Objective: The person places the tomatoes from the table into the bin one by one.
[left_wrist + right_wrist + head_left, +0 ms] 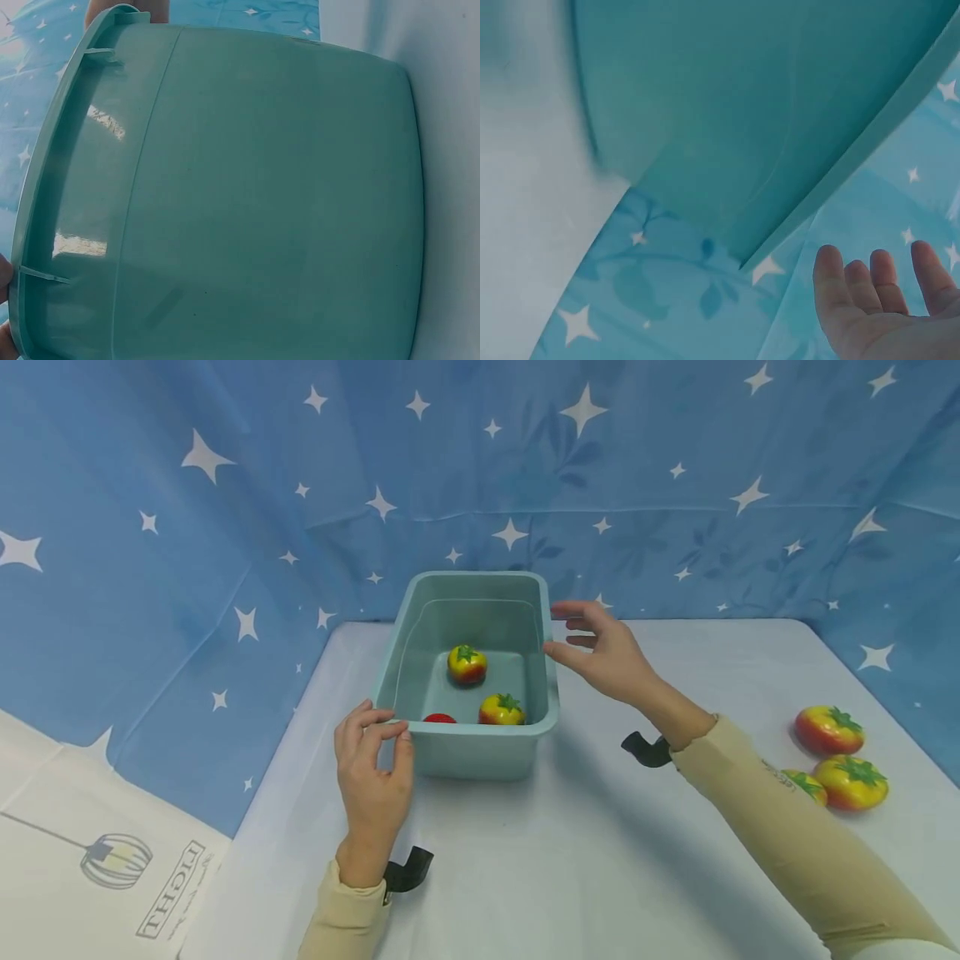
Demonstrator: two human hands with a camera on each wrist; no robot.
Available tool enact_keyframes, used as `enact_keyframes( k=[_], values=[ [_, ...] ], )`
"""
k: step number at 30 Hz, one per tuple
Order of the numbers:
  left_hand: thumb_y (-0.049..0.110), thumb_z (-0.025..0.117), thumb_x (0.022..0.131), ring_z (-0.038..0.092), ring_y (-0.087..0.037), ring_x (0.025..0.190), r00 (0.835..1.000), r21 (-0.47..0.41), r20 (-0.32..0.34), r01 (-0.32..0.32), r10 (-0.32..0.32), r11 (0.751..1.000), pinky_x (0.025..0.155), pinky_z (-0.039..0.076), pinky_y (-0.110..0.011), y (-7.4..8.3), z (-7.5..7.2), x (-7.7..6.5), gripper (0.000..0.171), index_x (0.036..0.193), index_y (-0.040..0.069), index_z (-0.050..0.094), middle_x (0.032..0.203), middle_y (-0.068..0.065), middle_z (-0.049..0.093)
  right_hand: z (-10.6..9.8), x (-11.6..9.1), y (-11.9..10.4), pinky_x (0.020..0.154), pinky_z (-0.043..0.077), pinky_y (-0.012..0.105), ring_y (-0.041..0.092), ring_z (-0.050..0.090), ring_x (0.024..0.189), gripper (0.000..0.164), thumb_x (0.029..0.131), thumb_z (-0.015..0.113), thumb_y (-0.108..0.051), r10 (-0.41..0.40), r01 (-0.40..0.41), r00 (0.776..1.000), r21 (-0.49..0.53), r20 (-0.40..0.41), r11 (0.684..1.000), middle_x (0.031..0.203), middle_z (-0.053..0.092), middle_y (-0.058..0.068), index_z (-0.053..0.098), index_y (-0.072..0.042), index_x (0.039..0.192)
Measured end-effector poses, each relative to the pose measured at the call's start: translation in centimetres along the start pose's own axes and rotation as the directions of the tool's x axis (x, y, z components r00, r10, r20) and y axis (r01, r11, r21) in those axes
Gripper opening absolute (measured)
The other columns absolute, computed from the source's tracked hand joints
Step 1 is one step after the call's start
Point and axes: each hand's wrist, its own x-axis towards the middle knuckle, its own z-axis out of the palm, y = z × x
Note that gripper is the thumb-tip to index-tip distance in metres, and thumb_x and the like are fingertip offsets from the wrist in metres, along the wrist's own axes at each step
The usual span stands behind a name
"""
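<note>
I'm watching my left hand (372, 781) pinching the plastic bin (474, 757), probably steadying it.
My right hand (606, 652) is hovering wide beside it; toy tomatoes (467, 666) are lying inside.

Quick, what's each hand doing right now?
Left hand: at the near-left corner of the bin; cannot tell whether gripping or just touching.
Right hand: open, holding nothing, beside the bin's right rim.

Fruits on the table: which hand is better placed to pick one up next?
Probably the right hand: the fruits lie on its side of the table, and it holds nothing. The left hand is at the near-left corner of the bin, farther from them.
</note>
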Motion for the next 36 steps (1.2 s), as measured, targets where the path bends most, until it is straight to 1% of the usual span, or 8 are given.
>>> enact_keyframes(
  k=[3,8,13,16,21,24,30,36],
  values=[
    [0.004,0.055,0.079,0.042,-0.031,0.117,1.000,0.000,-0.003,0.006,-0.006,1.000,0.097,0.032,-0.047,-0.1,0.0,-0.1,0.011,0.081,0.004,0.066,0.099,-0.012,0.057,-0.7,-0.4,0.5,0.094,0.042,0.045,0.027,0.044,0.119,0.052,0.086,0.060,-0.027,0.005,-0.005,1.000,-0.008,-0.016,1.000,0.134,0.041,0.004,0.042,-0.014,0.133],
    [0.005,0.055,0.080,0.042,-0.031,0.117,1.000,-0.002,-0.005,0.007,-0.007,1.000,0.096,0.032,-0.048,-0.1,0.0,-0.1,0.011,0.082,0.004,0.066,0.099,-0.012,0.057,-1.7,-0.6,3.9,0.091,0.043,0.045,0.024,0.046,0.117,0.050,0.085,0.059,-0.038,0.024,-0.025,0.999,-0.019,-0.045,0.999,0.133,0.043,-0.001,0.044,-0.022,0.130],
    [0.005,0.055,0.080,0.042,-0.031,0.117,1.000,-0.003,-0.003,0.006,-0.006,1.000,0.096,0.032,-0.048,-0.1,-0.1,0.0,0.012,0.082,0.004,0.066,0.099,-0.013,0.057,-2.8,-1.6,5.9,0.089,0.044,0.048,0.026,0.047,0.117,0.049,0.085,0.058,-0.039,0.062,-0.064,0.996,-0.026,-0.070,0.998,0.131,0.043,0.001,0.046,-0.020,0.129],
    [0.005,0.055,0.080,0.042,-0.031,0.117,1.000,-0.003,0.001,0.006,-0.006,1.000,0.096,0.031,-0.049,0.0,-0.1,-0.1,0.011,0.083,0.004,0.066,0.100,-0.013,0.057,-3.4,-2.3,6.9,0.088,0.044,0.049,0.026,0.047,0.116,0.050,0.085,0.057,-0.042,0.072,-0.081,0.992,-0.081,-0.103,0.993,0.130,0.044,0.002,0.047,-0.018,0.128],
    [0.005,0.055,0.080,0.042,-0.031,0.117,1.000,-0.003,0.004,0.001,-0.001,1.000,0.096,0.031,-0.048,0.0,-0.1,0.0,0.012,0.083,0.004,0.066,0.100,-0.013,0.057,-4.5,-4.0,8.8,0.090,0.041,0.052,0.029,0.046,0.114,0.048,0.086,0.057,-0.039,0.022,-0.056,0.985,-0.195,-0.173,0.979,0.128,0.045,0.005,0.049,-0.015,0.127],
    [0.005,0.055,0.081,0.042,-0.031,0.117,1.000,-0.012,0.004,0.000,0.000,1.000,0.096,0.032,-0.048,-0.1,-0.1,-0.1,0.012,0.083,0.004,0.066,0.100,-0.014,0.057,-5.3,-5.1,9.9,0.090,0.040,0.054,0.029,0.045,0.113,0.045,0.086,0.058,-0.034,0.013,-0.055,0.980,-0.209,-0.196,0.976,0.128,0.045,0.006,0.050,-0.015,0.126],
    [0.004,0.056,0.080,0.041,-0.030,0.118,1.000,-0.030,0.014,0.012,-0.012,0.999,0.096,0.032,-0.047,-0.1,0.0,-0.2,0.011,0.084,0.004,0.066,0.100,-0.014,0.056,-6.6,-7.6,12.2,0.087,0.040,0.057,0.032,0.044,0.113,0.049,0.087,0.057,-0.036,0.090,-0.152,0.966,-0.255,-0.241,0.955,0.129,0.043,0.009,0.046,-0.015,0.129],
    [0.003,0.055,0.080,0.041,-0.031,0.118,1.000,-0.041,0.015,0.003,-0.003,0.999,0.097,0.031,-0.047,-0.2,0.0,-0.1,0.012,0.084,0.004,0.066,0.099,-0.014,0.056,-7.8,-10.0,14.2,0.084,0.041,0.058,0.038,0.041,0.115,0.056,0.087,0.053,-0.041,0.210,-0.273,0.946,-0.255,-0.247,0.928,0.134,0.037,0.014,0.040,-0.015,0.134]
  ],
)
